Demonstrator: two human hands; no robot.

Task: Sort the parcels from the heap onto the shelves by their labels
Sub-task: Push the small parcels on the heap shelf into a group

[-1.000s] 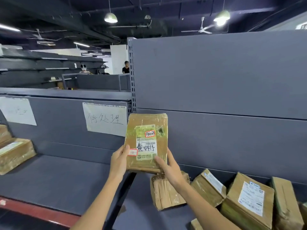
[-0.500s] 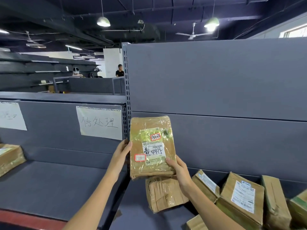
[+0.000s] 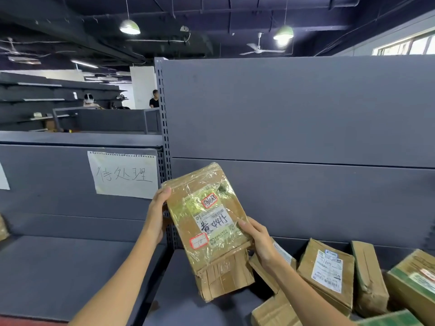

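Parcel (image 3: 207, 215), tape-wrapped and label-forward, held tilted at frame centre before the grey shelf (image 3: 306, 208). Left hand (image 3: 156, 215) has its grip on the upper left edge; right hand (image 3: 257, 241) has its grip on the lower right edge. Handwritten paper sign (image 3: 123, 175) hangs centre left; other parcels (image 3: 327, 271) lie lower right.

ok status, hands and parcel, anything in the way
Left hand and right hand gripping taped parcel, tilted. Other parcels below right. Left shelf unblocked.
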